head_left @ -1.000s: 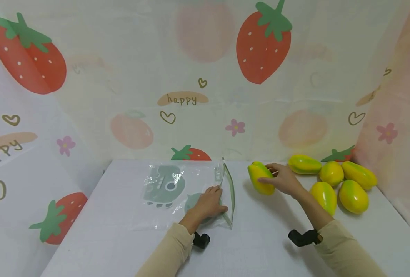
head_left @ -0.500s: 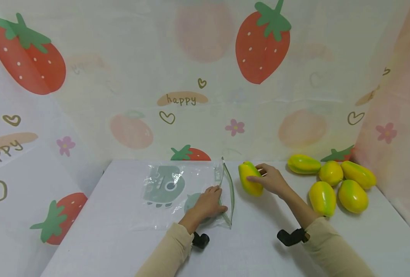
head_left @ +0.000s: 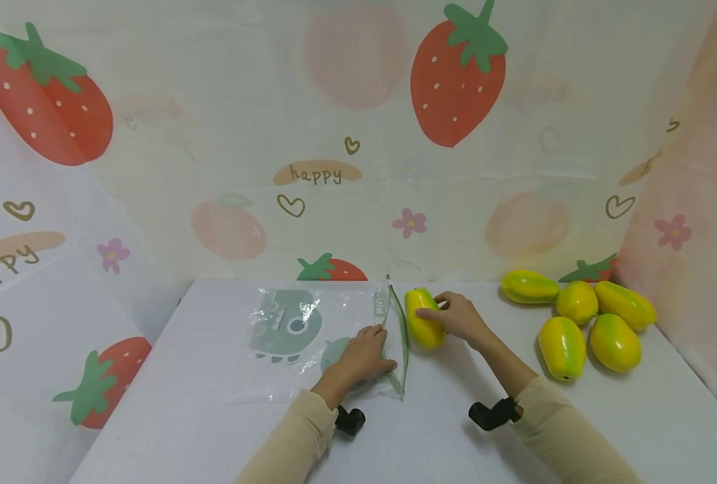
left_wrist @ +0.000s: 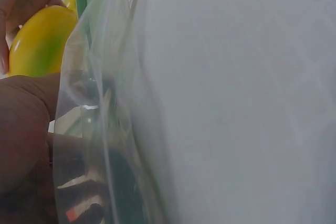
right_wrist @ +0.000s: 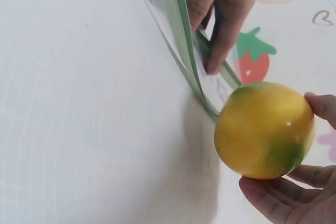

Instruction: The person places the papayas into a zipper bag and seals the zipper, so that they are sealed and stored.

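Observation:
A clear plastic bag (head_left: 288,383) with a green dinosaur print lies flat, its green-edged mouth (head_left: 404,329) gaping toward the right. My left hand (head_left: 364,353) lies over that end and holds the near strip of the mouth. In the right wrist view, the left fingers (right_wrist: 223,51) reach in between the two green strips. My right hand (head_left: 463,319) grips a yellow-green papaya (head_left: 424,323) between thumb and fingers, right beside the mouth. The left wrist view shows this papaya (left_wrist: 44,43) past the plastic; part of the left hand is behind the film.
Several more papayas (head_left: 563,346) sit grouped at the table's right rear. A printed cloth (head_left: 328,121) hangs behind and along the sides of the white table (head_left: 171,417). A black camera mount (head_left: 493,413) sticks out below the right sleeve.
My right hand has carried the papaya leftward and slightly down, up to the bag's mouth. The left hand and the bag have stayed in place.

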{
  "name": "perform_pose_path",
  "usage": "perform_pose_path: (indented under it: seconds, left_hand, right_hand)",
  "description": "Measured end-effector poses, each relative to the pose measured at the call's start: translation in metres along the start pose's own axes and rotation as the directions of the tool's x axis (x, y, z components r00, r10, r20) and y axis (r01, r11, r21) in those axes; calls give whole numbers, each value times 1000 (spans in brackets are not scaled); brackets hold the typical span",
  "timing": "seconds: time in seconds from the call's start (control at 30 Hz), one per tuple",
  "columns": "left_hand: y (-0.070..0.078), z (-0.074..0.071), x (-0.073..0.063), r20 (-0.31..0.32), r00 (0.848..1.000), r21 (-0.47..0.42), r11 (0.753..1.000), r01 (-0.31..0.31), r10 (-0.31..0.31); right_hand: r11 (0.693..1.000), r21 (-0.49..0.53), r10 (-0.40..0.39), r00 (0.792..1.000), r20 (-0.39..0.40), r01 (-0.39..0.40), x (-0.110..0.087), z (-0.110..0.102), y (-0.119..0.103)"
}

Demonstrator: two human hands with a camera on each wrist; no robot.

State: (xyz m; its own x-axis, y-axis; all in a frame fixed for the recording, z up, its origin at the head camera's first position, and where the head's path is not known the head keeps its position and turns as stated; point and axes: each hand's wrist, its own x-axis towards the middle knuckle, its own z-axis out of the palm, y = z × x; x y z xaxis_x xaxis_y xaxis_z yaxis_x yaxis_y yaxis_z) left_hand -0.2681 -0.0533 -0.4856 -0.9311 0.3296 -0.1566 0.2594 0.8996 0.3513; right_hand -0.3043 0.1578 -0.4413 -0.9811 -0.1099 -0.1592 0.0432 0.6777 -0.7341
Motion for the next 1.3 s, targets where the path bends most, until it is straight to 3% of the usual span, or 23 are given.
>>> perform_pose_path:
  seconds: [0.63, 1.07, 1.3]
  left_hand:
    - [3, 4, 1, 11, 1000, -51, 999, 13, -12]
    - [-2, 4, 1, -20, 1000, -70, 998, -5, 3]
    - [-5, 1, 0, -66, 998, -132, 991, -19, 10]
  right_hand:
    - [991, 106, 82, 995, 53, -87, 8, 26, -9]
    - [991, 106, 74, 996, 49, -79, 13, 31, -15]
    - [991, 88, 94, 994, 51, -98, 15, 32, -17]
